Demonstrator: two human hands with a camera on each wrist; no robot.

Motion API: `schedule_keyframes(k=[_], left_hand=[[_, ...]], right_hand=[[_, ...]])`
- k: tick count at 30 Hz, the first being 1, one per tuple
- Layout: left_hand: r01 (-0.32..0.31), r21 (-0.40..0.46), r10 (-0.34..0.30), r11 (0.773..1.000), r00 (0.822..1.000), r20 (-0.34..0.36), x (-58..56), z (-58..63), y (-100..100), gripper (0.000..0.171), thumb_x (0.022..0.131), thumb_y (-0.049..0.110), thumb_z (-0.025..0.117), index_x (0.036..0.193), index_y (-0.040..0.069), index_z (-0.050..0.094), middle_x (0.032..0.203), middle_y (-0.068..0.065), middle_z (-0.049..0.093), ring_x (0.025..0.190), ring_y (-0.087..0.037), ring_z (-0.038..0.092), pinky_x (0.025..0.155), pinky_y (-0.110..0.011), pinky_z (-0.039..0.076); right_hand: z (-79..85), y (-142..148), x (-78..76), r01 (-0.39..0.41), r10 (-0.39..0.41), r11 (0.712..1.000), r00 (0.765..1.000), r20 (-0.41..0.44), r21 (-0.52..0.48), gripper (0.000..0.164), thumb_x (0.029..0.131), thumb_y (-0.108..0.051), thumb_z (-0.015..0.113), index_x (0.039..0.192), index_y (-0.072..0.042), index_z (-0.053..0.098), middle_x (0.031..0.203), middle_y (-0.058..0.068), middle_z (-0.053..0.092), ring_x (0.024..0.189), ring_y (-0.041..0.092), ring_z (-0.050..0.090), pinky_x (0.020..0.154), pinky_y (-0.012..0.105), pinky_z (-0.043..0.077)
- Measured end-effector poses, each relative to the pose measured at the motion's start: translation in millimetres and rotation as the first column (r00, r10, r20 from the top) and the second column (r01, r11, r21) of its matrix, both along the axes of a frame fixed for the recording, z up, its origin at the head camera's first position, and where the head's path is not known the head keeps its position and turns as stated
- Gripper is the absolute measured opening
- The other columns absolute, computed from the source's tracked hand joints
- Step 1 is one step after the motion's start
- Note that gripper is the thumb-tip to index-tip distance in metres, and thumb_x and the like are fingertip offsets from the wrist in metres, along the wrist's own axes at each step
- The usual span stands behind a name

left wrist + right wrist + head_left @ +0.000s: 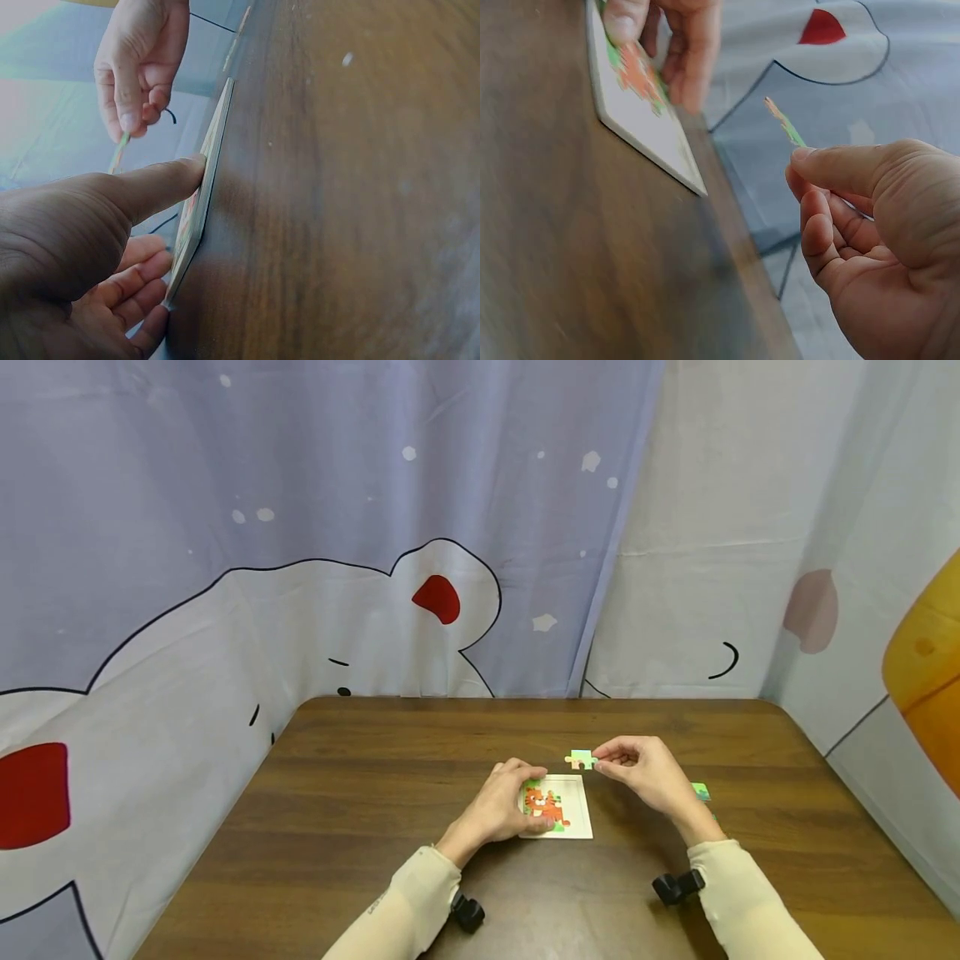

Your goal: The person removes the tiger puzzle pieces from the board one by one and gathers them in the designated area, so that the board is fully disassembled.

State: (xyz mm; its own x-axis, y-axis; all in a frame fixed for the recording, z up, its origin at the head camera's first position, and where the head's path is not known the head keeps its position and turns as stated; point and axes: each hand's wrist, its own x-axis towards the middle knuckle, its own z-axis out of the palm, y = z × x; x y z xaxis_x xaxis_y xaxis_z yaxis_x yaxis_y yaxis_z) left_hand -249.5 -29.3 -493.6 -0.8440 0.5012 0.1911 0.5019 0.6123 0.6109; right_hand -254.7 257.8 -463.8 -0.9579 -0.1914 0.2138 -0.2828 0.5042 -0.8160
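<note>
A square puzzle board (577, 810) with a pale rim lies on the table, partly filled with orange and green pieces that form an animal picture. My left hand (495, 806) holds its left side, thumb on the near part and fingers at the far edge. Above the table, just beyond the board's far right corner, my right hand (651, 772) pinches a green and peach puzzle piece (581, 758) between thumb and fingertips. In the right wrist view that piece (786, 124) appears nearly edge-on, apart from the board (649, 139).
More green and blue puzzle pieces (701, 791) lie on the wooden table (360, 810) to the right, partly hidden by my right wrist. A printed curtain (330, 627) hangs behind the table's far edge and along its sides.
</note>
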Motion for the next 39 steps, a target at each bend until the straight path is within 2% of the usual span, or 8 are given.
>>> schedule_keyframes(k=[2, 6, 8, 9, 16, 28, 37, 39], left_hand=[[0.02, 0.012, -0.019, 1.0, 0.999, -0.046, -3.9, -7.7, -1.8, 0.078, 0.08, 0.03, 0.103, 0.147, 0.007, 0.07, 0.137, -0.009, 0.067, 0.127, -0.027, 0.058, 0.111, -0.041, 0.051], [0.033, 0.027, -0.032, 0.999, 0.998, -0.063, -3.9, -8.4, -2.5, 0.077, 0.079, 0.027, 0.102, 0.146, 0.004, 0.071, 0.136, -0.011, 0.068, 0.125, -0.029, 0.058, 0.109, -0.041, 0.051], [0.028, 0.025, -0.027, 0.999, 0.998, -0.049, -3.8, -7.5, -2.3, 0.078, 0.079, 0.028, 0.103, 0.146, 0.006, 0.071, 0.137, -0.01, 0.068, 0.126, -0.029, 0.058, 0.11, -0.041, 0.051], [0.016, 0.021, -0.015, 1.0, 1.0, -0.017, 0.0, -0.6, -1.1, 0.076, 0.079, 0.023, 0.103, 0.146, 0.004, 0.071, 0.137, -0.011, 0.068, 0.126, -0.03, 0.058, 0.111, -0.043, 0.051], [-0.001, -0.005, 0.001, 1.0, 1.0, -0.008, 0.1, 0.7, -1.0, 0.078, 0.078, 0.024, 0.104, 0.146, 0.005, 0.071, 0.137, -0.009, 0.068, 0.127, -0.028, 0.058, 0.111, -0.041, 0.051], [0.033, 0.035, -0.031, 0.999, 0.998, -0.048, 1.3, -5.5, -2.4, 0.074, 0.08, 0.024, 0.102, 0.145, 0.004, 0.071, 0.134, -0.009, 0.068, 0.122, -0.028, 0.058, 0.106, -0.04, 0.052], [0.018, 0.013, -0.018, 1.0, 1.0, -0.024, 1.0, -1.6, -1.7, 0.076, 0.081, 0.024, 0.102, 0.147, 0.004, 0.07, 0.137, -0.011, 0.068, 0.125, -0.029, 0.058, 0.11, -0.041, 0.051], [0.03, 0.019, -0.029, 0.999, 0.998, -0.059, -1.1, -5.0, -2.9, 0.074, 0.082, 0.026, 0.101, 0.146, 0.004, 0.071, 0.135, -0.01, 0.068, 0.123, -0.028, 0.059, 0.107, -0.04, 0.052]], right_hand=[[4.2, 8.4, 1.1, 0.009, -0.009, 1.0, 1.0, -0.003, -0.006, 0.014, 0.098, -0.006, 0.086, 0.111, -0.001, 0.083, 0.097, 0.009, 0.081, 0.084, 0.012, 0.071, 0.072, 0.023, 0.058], [13.5, 29.4, 5.1, 0.037, -0.036, 0.999, 0.999, -0.023, 0.016, 0.017, 0.1, -0.01, 0.085, 0.113, -0.001, 0.082, 0.101, 0.011, 0.082, 0.085, 0.011, 0.071, 0.071, 0.022, 0.057], [17.8, 40.9, 8.0, 0.056, -0.055, 0.998, 0.998, -0.035, 0.028, 0.018, 0.101, -0.012, 0.085, 0.115, -0.002, 0.082, 0.104, 0.014, 0.082, 0.085, 0.013, 0.072, 0.07, 0.022, 0.057], [19.4, 46.4, 9.4, 0.068, -0.067, 0.997, 0.997, -0.044, 0.034, 0.018, 0.101, -0.013, 0.085, 0.115, -0.003, 0.082, 0.105, 0.015, 0.082, 0.085, 0.014, 0.071, 0.07, 0.023, 0.056], [25.2, 77.5, 17.1, 0.129, -0.122, 0.987, 0.99, -0.072, 0.095, 0.019, 0.103, -0.018, 0.083, 0.117, -0.005, 0.082, 0.106, 0.017, 0.081, 0.085, 0.015, 0.07, 0.068, 0.024, 0.055], [10.7, 94.7, 28.8, 0.148, -0.145, 0.984, 0.989, -0.032, 0.1, 0.02, 0.103, -0.021, 0.084, 0.116, -0.006, 0.084, 0.106, 0.016, 0.081, 0.083, 0.015, 0.068, 0.066, 0.026, 0.054], [-6.0, 98.9, 26.6, 0.134, -0.136, 0.984, 0.991, 0.008, 0.116, 0.02, 0.103, -0.021, 0.083, 0.117, -0.007, 0.084, 0.105, 0.011, 0.082, 0.083, 0.019, 0.069, 0.067, 0.029, 0.056], [-9.6, 99.3, 25.9, 0.124, -0.128, 0.985, 0.992, 0.021, 0.119, 0.02, 0.103, -0.021, 0.083, 0.118, -0.006, 0.084, 0.106, 0.011, 0.082, 0.083, 0.018, 0.07, 0.067, 0.029, 0.057]])
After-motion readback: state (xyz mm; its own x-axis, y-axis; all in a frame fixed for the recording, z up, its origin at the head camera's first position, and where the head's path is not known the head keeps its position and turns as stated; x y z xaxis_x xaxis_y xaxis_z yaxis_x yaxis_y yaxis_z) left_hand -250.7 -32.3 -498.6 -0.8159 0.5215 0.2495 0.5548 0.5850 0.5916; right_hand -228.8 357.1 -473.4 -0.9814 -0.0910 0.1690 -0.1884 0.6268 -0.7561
